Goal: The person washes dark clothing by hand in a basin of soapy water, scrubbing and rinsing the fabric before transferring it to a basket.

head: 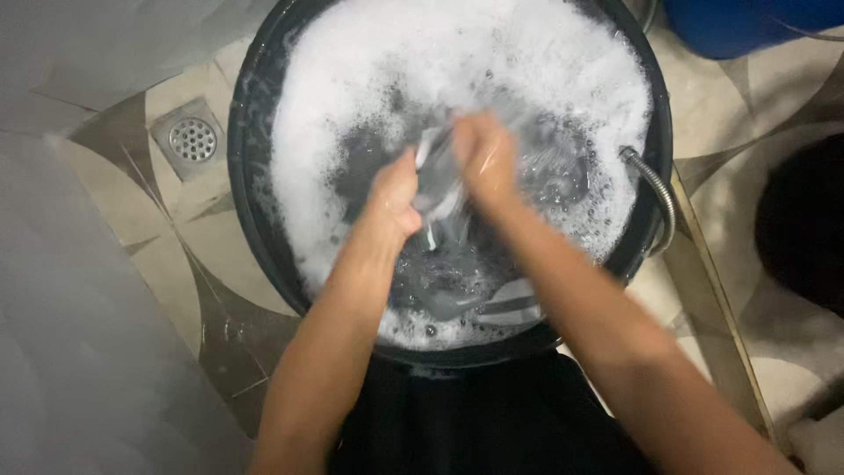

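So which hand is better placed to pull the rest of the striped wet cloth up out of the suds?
Probably the left hand. It grips the grey striped wet cloth nearest the part trailing toward the round black tub's near rim, while the right hand sits farther up, blurred.

No packages, labels, signs or screens show in this view.
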